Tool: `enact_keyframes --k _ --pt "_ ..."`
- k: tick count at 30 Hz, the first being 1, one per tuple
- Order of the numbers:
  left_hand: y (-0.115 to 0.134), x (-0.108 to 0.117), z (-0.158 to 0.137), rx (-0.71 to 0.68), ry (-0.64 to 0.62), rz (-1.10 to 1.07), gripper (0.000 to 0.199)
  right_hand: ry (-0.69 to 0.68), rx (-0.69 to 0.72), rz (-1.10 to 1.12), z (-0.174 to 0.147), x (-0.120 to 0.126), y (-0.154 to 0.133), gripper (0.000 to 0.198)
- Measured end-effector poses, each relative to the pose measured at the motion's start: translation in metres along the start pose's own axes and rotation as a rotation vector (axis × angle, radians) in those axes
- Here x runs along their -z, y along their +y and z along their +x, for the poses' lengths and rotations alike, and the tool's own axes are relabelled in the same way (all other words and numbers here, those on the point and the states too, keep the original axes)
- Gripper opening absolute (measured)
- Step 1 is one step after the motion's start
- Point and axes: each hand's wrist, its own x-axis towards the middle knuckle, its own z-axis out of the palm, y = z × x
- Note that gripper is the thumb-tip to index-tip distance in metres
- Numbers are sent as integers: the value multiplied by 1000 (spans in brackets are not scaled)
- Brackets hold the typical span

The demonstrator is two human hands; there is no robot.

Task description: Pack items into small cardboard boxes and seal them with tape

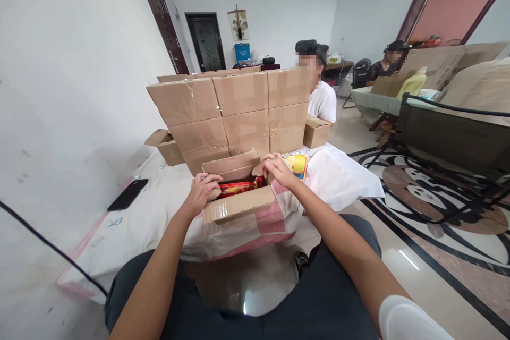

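Observation:
In front of me on the cloth-covered table stands an open cardboard box (239, 207), its long front and back flaps folded outward. Red and yellow shiny packets (238, 187) lie inside it; their exact kind is too small to tell. My left hand (202, 192) has its fingers curled over the short left flap. At the opposite end, my right hand (276, 167) bends its fingers around the short right flap, partly covering it. A roll of yellow tape (299, 163) rests just beyond my right hand, on a colourful flat item.
Stacked taped cartons (241, 98) form a wall behind the box. Smaller open boxes stand at left (169, 147) and right (316, 131). A black phone (128, 194) lies on the left. A person (323, 96) sits behind the stack; a chair (450, 138) stands at right.

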Motion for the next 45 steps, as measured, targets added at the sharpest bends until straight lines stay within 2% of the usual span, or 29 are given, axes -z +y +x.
enact_keyframes --k 3,7,11,14,18,23,26,29,32,33,36,40,42,45 --pt "1 0 0 12 -1 -1 55 -77 65 -122 -1 17 -8 56" --pt "3 0 -1 21 -6 -6 55 -180 26 -345 -3 36 -26 51" --pt "4 0 -1 1 -6 -12 54 -235 -33 -454 -6 38 -43 58" --pt "3 -1 -1 -24 21 -20 55 -238 -29 -454 -6 34 -46 59" --pt "0 -6 -1 -40 96 -23 60 -190 -9 -318 -6 30 -32 53" --pt "-2 -12 -1 -19 180 -34 55 -111 -10 67 -15 22 -3 55" --pt "1 -14 0 -32 296 -119 51 -39 -11 277 -21 12 11 54" --pt "8 -15 2 -13 444 -247 44 52 -115 435 -21 -1 20 58" --pt "8 -17 3 91 463 -246 32 80 -277 460 -19 -17 24 68" --pt "6 -18 4 127 455 -238 36 60 -328 467 -18 -21 24 77" --pt "-6 -26 6 217 453 -342 66 15 -415 562 -15 -31 25 91" --pt "-17 -32 9 266 499 -534 91 114 -339 704 -8 -33 27 87" --pt "-15 -30 9 237 531 -492 83 127 -273 747 -6 -29 30 76" --pt "-4 -21 9 189 433 -395 40 45 -140 606 -10 -15 35 65"
